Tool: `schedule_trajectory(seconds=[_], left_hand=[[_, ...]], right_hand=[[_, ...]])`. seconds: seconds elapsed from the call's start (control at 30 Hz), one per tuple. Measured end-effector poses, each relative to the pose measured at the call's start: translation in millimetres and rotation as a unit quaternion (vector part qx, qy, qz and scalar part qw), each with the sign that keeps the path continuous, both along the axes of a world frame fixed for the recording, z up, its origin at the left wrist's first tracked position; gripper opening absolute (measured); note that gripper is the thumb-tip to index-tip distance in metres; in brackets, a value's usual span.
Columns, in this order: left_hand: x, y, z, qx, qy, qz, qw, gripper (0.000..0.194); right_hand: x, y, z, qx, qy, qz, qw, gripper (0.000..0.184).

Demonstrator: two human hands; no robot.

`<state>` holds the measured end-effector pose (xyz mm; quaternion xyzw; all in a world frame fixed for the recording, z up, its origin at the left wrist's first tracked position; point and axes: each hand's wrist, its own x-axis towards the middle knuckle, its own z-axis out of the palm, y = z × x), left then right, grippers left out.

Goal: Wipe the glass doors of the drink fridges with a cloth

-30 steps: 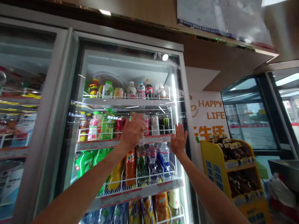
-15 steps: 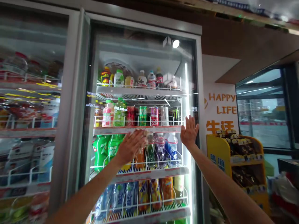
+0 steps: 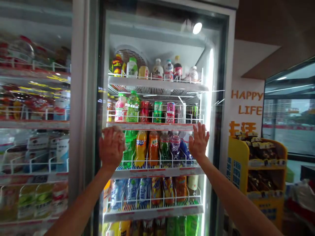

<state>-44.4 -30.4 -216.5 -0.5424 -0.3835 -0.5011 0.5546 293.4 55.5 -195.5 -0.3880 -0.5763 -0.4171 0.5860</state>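
Observation:
A glass fridge door (image 3: 157,24) stands in front of me, with lit drink shelves behind it. My left hand (image 3: 110,149) presses a crumpled pale cloth (image 3: 120,133) against the left part of the glass; most of the cloth is hidden under the palm and fingers. On the right part of the pane, my right hand (image 3: 199,142) lies flat with its fingers spread, holding nothing. Behind the glass, between the two hands, are an orange soda bottle (image 3: 140,147) and other bottles.
To the left, a second fridge (image 3: 78,98) holds more drinks. At the right stands a yellow display rack (image 3: 238,157) with dark packets, beside a wall with orange lettering (image 3: 247,95) and a window (image 3: 290,121). A white door frame (image 3: 228,65) borders the glass.
My left hand has slid left across the glass with the cloth, from the middle to the left side. My right hand stays near the same place on the pane. The view has shifted slightly.

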Motion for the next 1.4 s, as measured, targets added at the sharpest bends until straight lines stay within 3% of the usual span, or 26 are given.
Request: schedule_trajectory(seconds=[0.07, 0.2, 0.27, 0.43, 0.6, 0.77, 0.83, 0.9, 0.97, 1.0, 1.1, 1.17, 1.23, 1.33, 1.37, 1.4], left_hand=[[-7.2, -1.8, -8.1, 0.017, -0.044, -0.004, 0.999, 0.054], [11.9, -3.2, -37.0, -0.082, 0.093, -0.02, 0.992, 0.052], [14.4, -4.8, -43.6, -0.103, 0.127, -0.022, 0.986, 0.051], [4.8, -8.0, -45.9, -0.045, -0.014, -0.015, 0.999, 0.059], [25.9, -5.0, -55.9, -0.133, 0.166, -0.029, 0.977, 0.053], [34.4, -1.5, -47.8, -0.066, 0.012, -0.011, 0.998, 0.057], [46.6, -1.4, -57.5, -0.101, 0.122, -0.022, 0.987, 0.055], [55.4, -2.1, -72.6, -0.149, 0.317, -0.039, 0.936, 0.051], [51.5, -2.6, -83.1, -0.174, 0.422, -0.049, 0.888, 0.047], [45.2, -2.4, -84.8, -0.18, 0.413, -0.048, 0.891, 0.047], [28.2, -0.4, -81.8, -0.173, 0.218, -0.024, 0.96, 0.051], [33.0, 1.1, -84.4, -0.166, 0.135, -0.017, 0.977, 0.053], [48.7, 1.2, -94.6, -0.181, 0.216, -0.038, 0.959, 0.051], [59.0, -2.5, -107.9, -0.2, 0.406, -0.068, 0.889, 0.042], [53.5, -4.4, -107.9, -0.198, 0.412, -0.064, 0.887, 0.042], [44.3, -6.4, -105.5, -0.193, 0.378, -0.051, 0.904, 0.043]], right_hand=[[0.2, 0.1, 0.3, 0.004, 0.001, 0.002, 1.0, 0.053], [-0.8, -0.6, 1.2, 0.009, 0.003, 0.008, 1.0, 0.053], [-2.4, -1.8, -0.4, 0.004, 0.004, 0.011, 1.0, 0.053], [-15.3, -8.5, -17.3, -0.029, -0.002, 0.014, 0.999, 0.057], [-26.8, -13.1, -34.5, -0.038, -0.004, 0.011, 0.999, 0.06], [-33.1, -13.1, -40.5, -0.043, -0.012, 0.012, 0.999, 0.061], [-33.5, -14.6, -40.2, -0.047, -0.009, 0.009, 0.999, 0.062], [-29.4, -17.0, -40.5, -0.052, -0.023, 0.009, 0.998, 0.063], [-20.2, -18.9, -44.3, -0.056, -0.051, 0.007, 0.997, 0.064], [-14.4, -19.1, -48.1, -0.056, -0.063, 0.005, 0.996, 0.064], [1.7, -16.0, -64.6, -0.06, -0.065, -0.008, 0.996, 0.063], [8.0, -12.3, -75.4, -0.059, -0.052, -0.009, 0.997, 0.062], [10.4, -9.4, -82.0, -0.054, -0.049, -0.004, 0.997, 0.061], [10.8, -7.8, -84.2, -0.045, -0.055, 0.004, 0.997, 0.061], [10.8, -7.8, -84.0, -0.043, -0.056, 0.006, 0.997, 0.061], [10.8, -7.7, -83.7, -0.041, -0.055, 0.008, 0.998, 0.061]])
